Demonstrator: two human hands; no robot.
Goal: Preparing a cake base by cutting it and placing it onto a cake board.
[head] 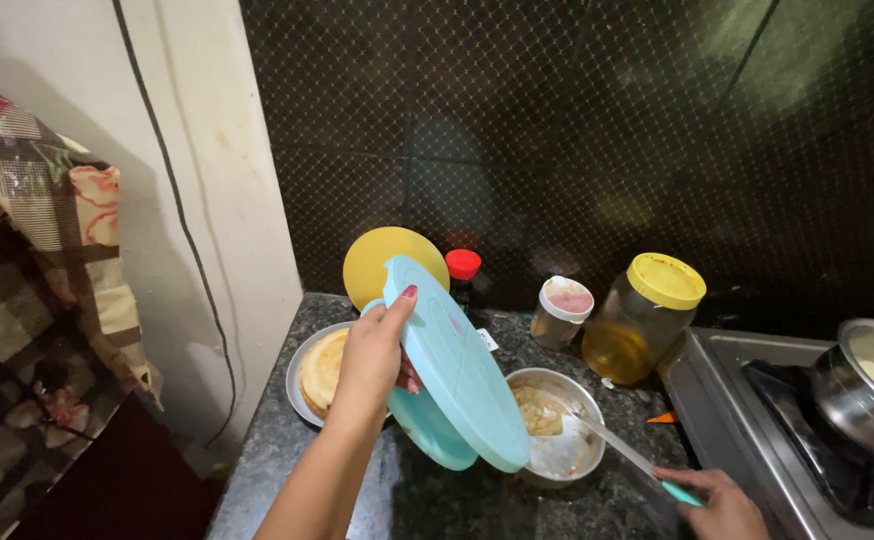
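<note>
My left hand [375,358] grips a light blue round lid [457,365], held tilted on edge above the counter. Under it sits a light blue container [427,430], partly hidden. At the bottom right, my right hand [722,500] holds the teal handle of a long utensil [622,455] whose tip rests in a small steel bowl [557,425] with brownish paste. Behind my left hand a steel plate [302,375] carries a stack of flat breads [322,370].
A yellow lid [372,260] leans on the dark tiled wall. A red-capped bottle [463,272], a small white-lidded jar [562,312] and a yellow-lidded jar [647,315] stand behind. A steel pot [872,395] with pale batter sits on the stove. Patterned cloth [37,300] hangs left.
</note>
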